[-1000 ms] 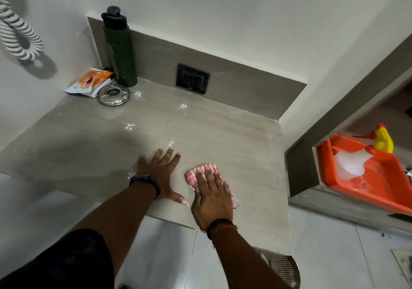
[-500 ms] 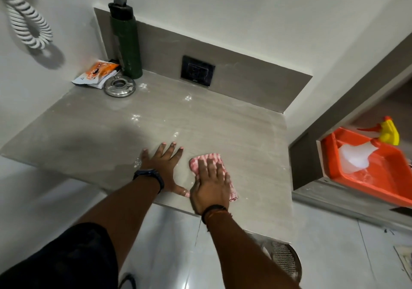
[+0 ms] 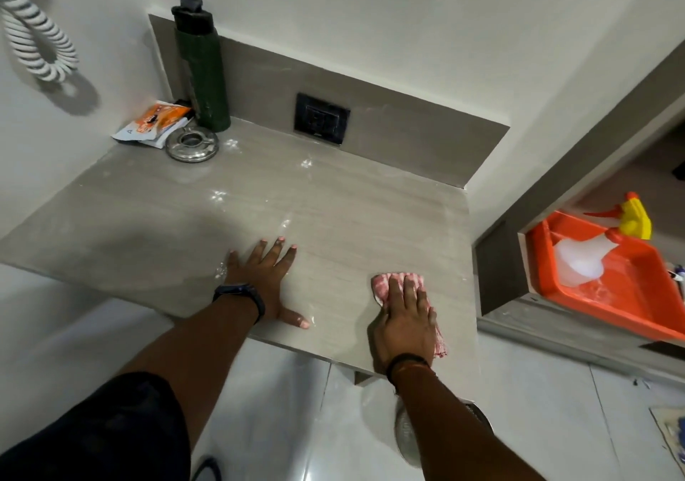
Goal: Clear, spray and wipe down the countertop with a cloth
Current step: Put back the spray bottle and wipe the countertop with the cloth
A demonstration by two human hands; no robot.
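The grey countertop [image 3: 352, 206] carries white spray spots across its middle. My right hand [image 3: 406, 319] presses flat on a pink checked cloth [image 3: 381, 286] near the counter's front right corner. My left hand [image 3: 265, 278] rests flat on the counter to the left, fingers spread, holding nothing. A spray bottle [image 3: 593, 254] with a yellow and orange head lies in an orange tray [image 3: 611, 306] on a lower shelf at the right.
A dark green bottle [image 3: 202, 65] stands at the back left corner beside an orange packet [image 3: 154, 122] and a round steel lid [image 3: 191, 144]. A black socket [image 3: 321, 118] sits in the backsplash. A coiled white cord [image 3: 37, 43] hangs on the left wall.
My right hand has slid the cloth to the right along the front of the counter, away from my left hand. My left hand has stayed put.
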